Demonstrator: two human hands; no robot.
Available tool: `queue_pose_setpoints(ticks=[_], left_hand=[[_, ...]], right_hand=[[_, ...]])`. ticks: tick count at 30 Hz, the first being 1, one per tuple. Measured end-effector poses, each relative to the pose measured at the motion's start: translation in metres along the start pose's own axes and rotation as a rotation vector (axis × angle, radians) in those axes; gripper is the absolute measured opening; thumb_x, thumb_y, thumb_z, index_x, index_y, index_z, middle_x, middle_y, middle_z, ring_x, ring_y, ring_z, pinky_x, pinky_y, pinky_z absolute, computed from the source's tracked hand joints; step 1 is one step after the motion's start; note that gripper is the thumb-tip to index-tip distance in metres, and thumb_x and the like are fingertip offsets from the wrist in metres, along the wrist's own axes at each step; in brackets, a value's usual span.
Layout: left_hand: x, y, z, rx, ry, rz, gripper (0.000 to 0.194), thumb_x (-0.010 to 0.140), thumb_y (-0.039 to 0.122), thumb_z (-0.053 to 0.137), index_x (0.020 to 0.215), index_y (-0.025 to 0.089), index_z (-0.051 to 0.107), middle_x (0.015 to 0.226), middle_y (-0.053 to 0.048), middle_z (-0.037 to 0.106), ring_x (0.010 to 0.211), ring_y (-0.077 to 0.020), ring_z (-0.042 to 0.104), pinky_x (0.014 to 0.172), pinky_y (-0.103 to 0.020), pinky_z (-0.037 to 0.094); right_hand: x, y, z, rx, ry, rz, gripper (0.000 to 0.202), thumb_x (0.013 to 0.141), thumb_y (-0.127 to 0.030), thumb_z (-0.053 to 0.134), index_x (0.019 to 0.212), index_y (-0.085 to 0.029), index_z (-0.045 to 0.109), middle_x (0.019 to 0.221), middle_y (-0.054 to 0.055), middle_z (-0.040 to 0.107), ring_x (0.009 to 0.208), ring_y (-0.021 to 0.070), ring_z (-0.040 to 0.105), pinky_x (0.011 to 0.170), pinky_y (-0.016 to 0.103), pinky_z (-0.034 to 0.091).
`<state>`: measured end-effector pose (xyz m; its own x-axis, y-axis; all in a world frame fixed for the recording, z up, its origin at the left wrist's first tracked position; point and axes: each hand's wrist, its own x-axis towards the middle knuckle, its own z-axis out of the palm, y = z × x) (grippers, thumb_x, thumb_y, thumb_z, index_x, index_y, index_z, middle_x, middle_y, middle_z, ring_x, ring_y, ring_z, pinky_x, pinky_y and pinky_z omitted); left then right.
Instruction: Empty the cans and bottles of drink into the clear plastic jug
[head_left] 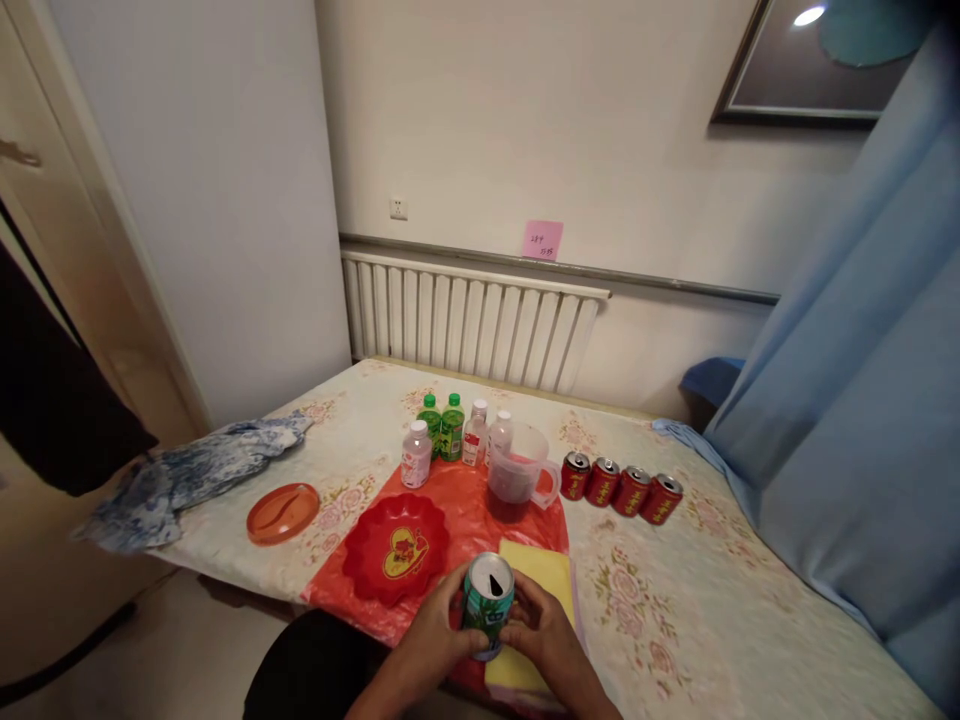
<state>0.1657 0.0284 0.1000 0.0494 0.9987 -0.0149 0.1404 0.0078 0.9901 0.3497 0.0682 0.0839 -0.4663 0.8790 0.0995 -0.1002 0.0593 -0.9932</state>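
A green-blue drink can (487,600) with an opened top is held upright between my two hands. My left hand (442,625) wraps its left side, thumb across the front. On the other side my right hand (544,630) grips it with thumb and fingers. Under the hands lies a yellow cloth (544,570), partly on a red plastic sheet (472,530). To the left of the can sits a red scalloped tray (360,560) with a yellow heart print. Behind the can stands a clear measuring jug (517,480) with a handle.
Several red cans (604,482) stand in a row on the right. Green-capped bottles (451,430) and white-capped bottles (416,455) are grouped behind the tray. An orange lid (281,513) and a blue patterned cloth (217,470) lie left. A blue curtain (847,400) hangs along the right.
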Motion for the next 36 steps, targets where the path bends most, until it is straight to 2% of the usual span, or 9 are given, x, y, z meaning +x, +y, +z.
queue_pose_setpoints(ticks=[6,11,16,20,25,31,36], left_hand=[[-0.004,-0.001,-0.009,-0.07,-0.104,0.01,0.08,0.055,0.012,0.069,0.133,0.019,0.051,0.129,-0.007,0.062,0.121,-0.029,0.052,0.107,-0.039,0.039],[-0.009,0.003,-0.012,-0.118,-0.18,0.019,0.084,0.057,0.013,0.069,0.137,0.02,0.044,0.134,-0.006,0.056,0.127,-0.0282,0.046,0.112,-0.041,0.03],[-0.013,0.011,-0.017,-0.115,-0.258,0.015,0.083,0.06,0.009,0.065,0.139,0.021,0.041,0.135,-0.005,0.054,0.128,-0.0258,0.046,0.112,-0.038,0.03],[-0.012,0.005,-0.018,-0.104,-0.238,0.008,0.085,0.057,0.004,0.061,0.138,0.023,0.043,0.136,-0.004,0.055,0.13,-0.0262,0.045,0.113,-0.039,0.029],[-0.012,-0.001,-0.016,-0.15,-0.212,-0.008,0.086,0.055,0.001,0.06,0.137,0.022,0.045,0.135,-0.003,0.057,0.127,-0.0268,0.048,0.109,-0.039,0.035],[-0.014,-0.007,-0.013,-0.162,-0.172,0.011,0.087,0.054,0.006,0.065,0.137,0.023,0.045,0.133,-0.004,0.058,0.123,-0.0285,0.05,0.109,-0.043,0.036],[-0.014,-0.012,-0.01,-0.141,-0.114,0.046,0.087,0.056,0.011,0.073,0.138,0.02,0.046,0.134,-0.008,0.057,0.125,-0.0297,0.049,0.11,-0.042,0.035]], right_hand=[[0.004,-0.008,0.003,0.163,-0.169,0.031,0.066,0.065,-0.024,0.081,0.128,-0.024,0.061,0.116,0.007,0.067,0.097,0.0264,0.066,0.086,0.039,0.052],[0.007,-0.015,0.003,0.124,-0.192,0.033,0.061,0.066,-0.017,0.08,0.124,-0.026,0.065,0.11,0.003,0.064,0.099,0.0248,0.064,0.088,0.038,0.05],[0.009,-0.015,0.001,0.119,-0.214,0.036,0.058,0.064,-0.015,0.08,0.119,-0.026,0.067,0.107,0.002,0.062,0.101,0.0253,0.063,0.088,0.037,0.05],[0.009,-0.013,0.002,0.139,-0.225,0.059,0.057,0.065,-0.014,0.079,0.119,-0.025,0.067,0.108,0.003,0.066,0.099,0.0247,0.064,0.088,0.036,0.05],[0.007,-0.009,0.003,0.179,-0.219,0.054,0.061,0.061,-0.012,0.08,0.119,-0.025,0.067,0.107,0.002,0.069,0.097,0.0237,0.066,0.086,0.034,0.05],[0.006,-0.01,0.004,0.168,-0.2,0.059,0.06,0.062,-0.012,0.079,0.12,-0.024,0.067,0.108,0.003,0.071,0.095,0.0234,0.067,0.085,0.034,0.051],[0.004,-0.011,0.004,0.156,-0.185,0.064,0.059,0.065,-0.014,0.078,0.122,-0.022,0.066,0.107,0.004,0.072,0.092,0.0242,0.068,0.082,0.035,0.051]])
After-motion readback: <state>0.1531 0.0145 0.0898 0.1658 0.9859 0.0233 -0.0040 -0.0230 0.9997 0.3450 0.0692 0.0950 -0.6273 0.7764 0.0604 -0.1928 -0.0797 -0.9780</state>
